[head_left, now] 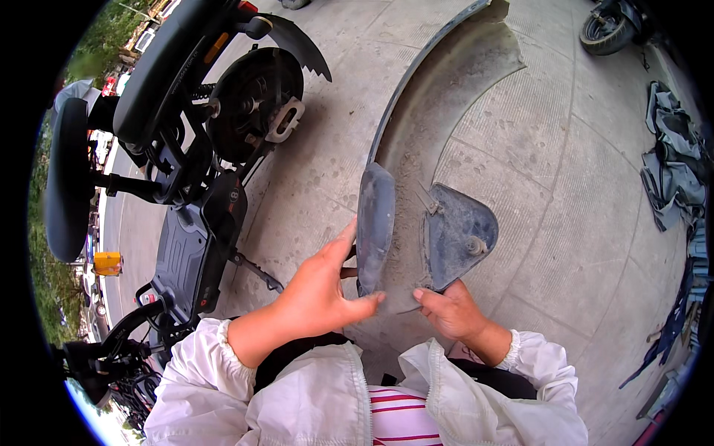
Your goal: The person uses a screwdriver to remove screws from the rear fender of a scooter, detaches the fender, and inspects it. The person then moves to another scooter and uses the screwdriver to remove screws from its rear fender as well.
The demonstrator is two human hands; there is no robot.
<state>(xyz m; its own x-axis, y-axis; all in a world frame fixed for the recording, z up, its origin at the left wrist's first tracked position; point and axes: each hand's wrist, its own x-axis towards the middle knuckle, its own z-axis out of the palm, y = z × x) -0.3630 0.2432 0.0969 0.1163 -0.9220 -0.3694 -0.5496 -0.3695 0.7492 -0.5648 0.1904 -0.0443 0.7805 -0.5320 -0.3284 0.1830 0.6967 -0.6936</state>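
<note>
The left hand pinched the near left edge of a long, curved, dirt-caked grey fender reaching ahead of it; the right hand pinched the near right edge. A black, padded-seat scooter stood left of both.

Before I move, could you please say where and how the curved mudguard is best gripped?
Probably at the near end of the mudguard, coming from the person's side and gripping left and right together. There the left flap and right flap offer lower edges to pinch, near the left hand and right hand; beyond, a long channel curves away.
</note>
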